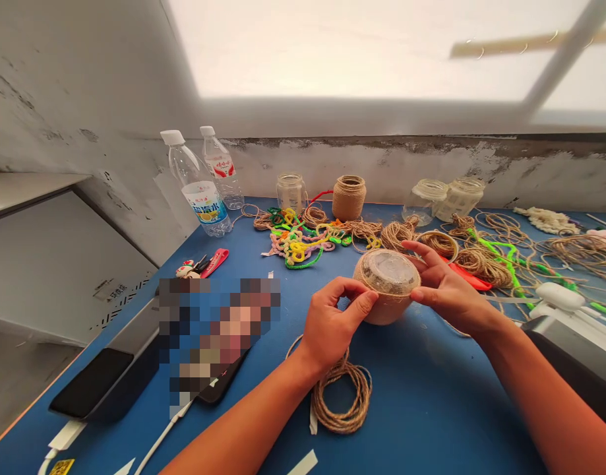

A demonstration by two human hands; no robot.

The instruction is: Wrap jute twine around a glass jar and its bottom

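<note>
A glass jar (389, 272) wrapped in brown twine is tilted bottom up over the blue table, its bare glass base facing me. My left hand (335, 320) is closed at the jar's left edge, thumb and index finger pinching at its upper rim; whether loose twine is between them I cannot tell. On the other side, my right hand (454, 297) grips the jar, thumb on the near edge and fingers behind it. Close to my left wrist lies a loose coil of twine (342, 399).
Two plastic bottles (206, 204) stand back left. Behind the jar are another twine-wrapped jar (349, 198), several glass jars (290, 193), colourful yarn (303, 244) and twine bundles (485, 264). Phones and a white cable (159, 439) lie left; a dark device (574, 363) sits right.
</note>
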